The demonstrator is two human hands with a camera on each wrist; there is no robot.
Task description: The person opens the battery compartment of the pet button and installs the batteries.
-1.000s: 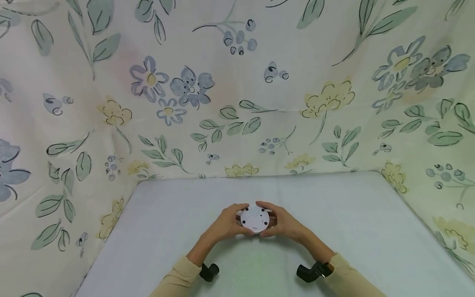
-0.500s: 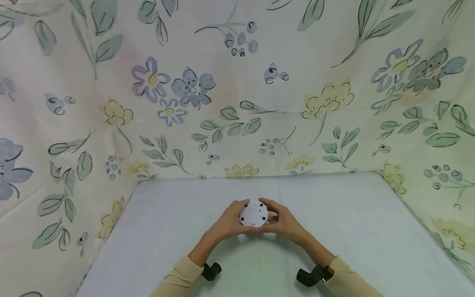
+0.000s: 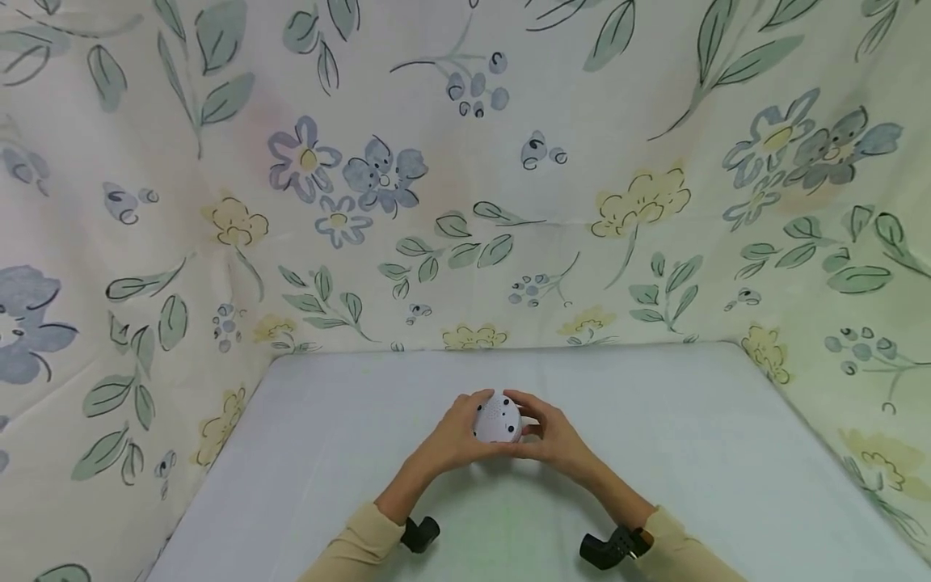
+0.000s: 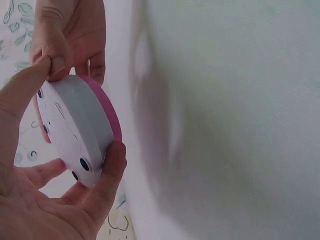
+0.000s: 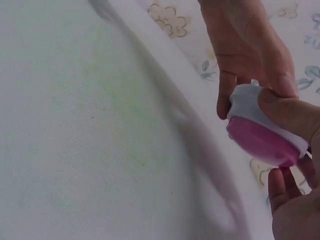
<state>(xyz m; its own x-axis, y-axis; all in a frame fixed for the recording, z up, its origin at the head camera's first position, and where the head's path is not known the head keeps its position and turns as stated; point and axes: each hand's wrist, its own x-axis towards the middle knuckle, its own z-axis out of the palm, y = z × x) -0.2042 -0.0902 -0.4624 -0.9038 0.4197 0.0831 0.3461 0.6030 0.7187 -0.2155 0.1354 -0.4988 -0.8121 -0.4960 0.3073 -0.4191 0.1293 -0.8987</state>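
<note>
A round white device (image 3: 498, 417) with small black feet and a patch of tiny holes is held up over the table between both hands. In the left wrist view its white side wall (image 4: 82, 112) meets a pink rim, and in the right wrist view the pink face (image 5: 262, 142) bulges out on the other side. My left hand (image 3: 452, 436) grips its left edge, thumb along the near side and fingers around the far side. My right hand (image 3: 554, 438) holds the right edge the same way, thumb tip close to the left thumb. Fingers hide parts of the edge.
A pale table (image 3: 327, 404) spreads under the hands, their shadow falling on it. Floral cloth (image 3: 436, 162) hangs behind and along both sides. Each wrist carries a black camera, such as the one on the left wrist (image 3: 420, 535).
The device has turned so its white face points more to the left, showing some side wall at the right. It rose slightly, and the thumbs moved together along its near edge.
</note>
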